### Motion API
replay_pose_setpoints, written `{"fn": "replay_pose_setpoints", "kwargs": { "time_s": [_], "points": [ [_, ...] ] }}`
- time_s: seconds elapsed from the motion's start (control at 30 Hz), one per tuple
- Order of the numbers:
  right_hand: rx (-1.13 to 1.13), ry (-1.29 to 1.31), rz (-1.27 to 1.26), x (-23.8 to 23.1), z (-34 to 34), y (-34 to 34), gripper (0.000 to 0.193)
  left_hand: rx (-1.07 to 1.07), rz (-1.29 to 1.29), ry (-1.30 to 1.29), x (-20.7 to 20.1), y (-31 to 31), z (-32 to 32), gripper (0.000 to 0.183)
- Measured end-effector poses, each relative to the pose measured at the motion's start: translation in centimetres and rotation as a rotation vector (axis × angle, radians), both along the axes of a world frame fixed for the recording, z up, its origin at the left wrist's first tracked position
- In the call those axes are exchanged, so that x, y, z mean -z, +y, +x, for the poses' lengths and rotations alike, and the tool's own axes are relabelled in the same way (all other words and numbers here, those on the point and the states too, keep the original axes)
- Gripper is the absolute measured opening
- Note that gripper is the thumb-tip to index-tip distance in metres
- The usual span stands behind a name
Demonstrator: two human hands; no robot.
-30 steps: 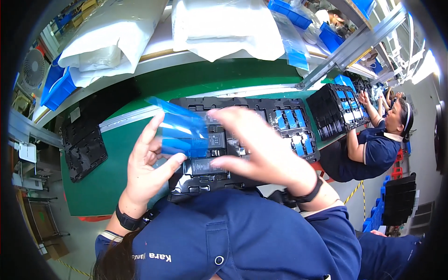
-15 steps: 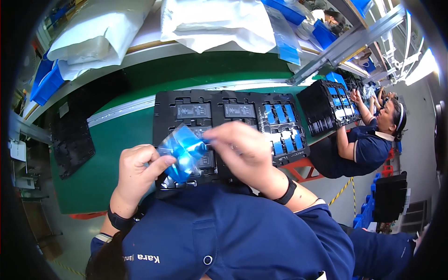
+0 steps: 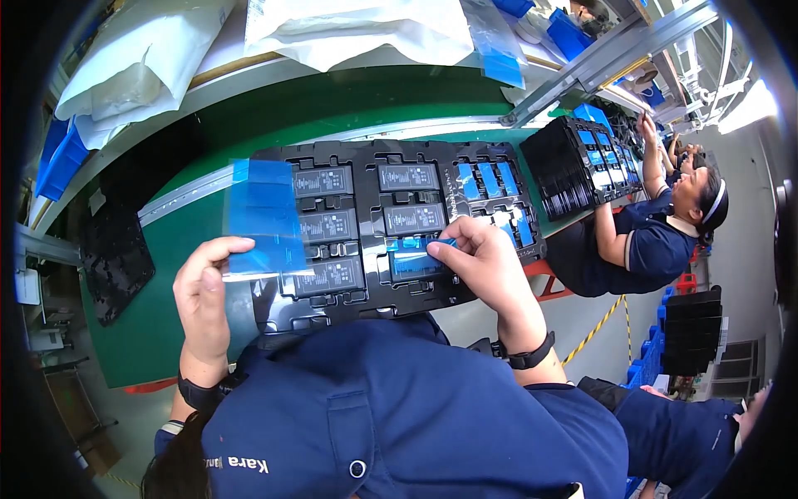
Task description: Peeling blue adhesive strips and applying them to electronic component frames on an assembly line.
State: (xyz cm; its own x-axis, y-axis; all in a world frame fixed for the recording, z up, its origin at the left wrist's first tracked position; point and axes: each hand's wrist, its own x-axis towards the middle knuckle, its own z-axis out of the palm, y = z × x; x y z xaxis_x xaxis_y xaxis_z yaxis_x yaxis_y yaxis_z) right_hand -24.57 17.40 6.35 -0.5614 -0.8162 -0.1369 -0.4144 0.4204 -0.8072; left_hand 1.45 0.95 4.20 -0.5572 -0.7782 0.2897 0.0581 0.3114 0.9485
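Note:
My left hand [image 3: 204,299] has its thumb and index finger apart. The index fingertip overlaps the edge of a clear blue film sheet [image 3: 264,218], which spreads across the left edge of a black plastic tray [image 3: 372,279]. Whether the film clings to that finger, I cannot tell. Over the tray's middle column, my right hand [image 3: 486,262] pinches a blue film strip [image 3: 449,243] at the lowest pocket. Blue film [image 3: 413,259] covers the flat battery there. Uncovered flat black batteries [image 3: 407,177] fill other pockets, and smaller blue-topped pieces [image 3: 489,180] fill the right side.
A tall stack of black trays [image 3: 561,166] stands to the right, where a co-worker [image 3: 657,224] works. Further black trays [image 3: 116,262] lie at left on the green table [image 3: 187,274]. White bags [image 3: 357,29] rest on the shelf above, beside a metal post [image 3: 573,79].
My hands have moved apart. The blue film, bunched between them before, now spreads flat by my left hand. My right hand has come down onto the tray with a blue strip.

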Motion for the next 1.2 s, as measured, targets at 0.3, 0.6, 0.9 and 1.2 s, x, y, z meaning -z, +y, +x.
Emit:
{"fn": "replay_pose_setpoints", "kwargs": {
  "time_s": [0.3,0.6,0.9,1.2],
  "points": [
    [-0.054,0.119,0.056,0.24,0.37,0.16,0.017,0.005,0.03,-0.085,0.03,-0.14,0.05,0.041],
    [-0.059,0.109,0.081,0.07,0.45,0.04,0.017,-0.006,0.006,-0.083,0.48,-0.09,-0.39,0.044],
    [-0.086,0.136,0.084,0.23,0.33,0.05,0.018,0.002,0.027,-0.094,0.29,-0.18,-0.23,0.039],
    [-0.116,0.236,0.053,0.53,0.55,0.25,0.015,-0.005,0.041,-0.092,0.06,0.0,0.08,0.036]
  ]
}}
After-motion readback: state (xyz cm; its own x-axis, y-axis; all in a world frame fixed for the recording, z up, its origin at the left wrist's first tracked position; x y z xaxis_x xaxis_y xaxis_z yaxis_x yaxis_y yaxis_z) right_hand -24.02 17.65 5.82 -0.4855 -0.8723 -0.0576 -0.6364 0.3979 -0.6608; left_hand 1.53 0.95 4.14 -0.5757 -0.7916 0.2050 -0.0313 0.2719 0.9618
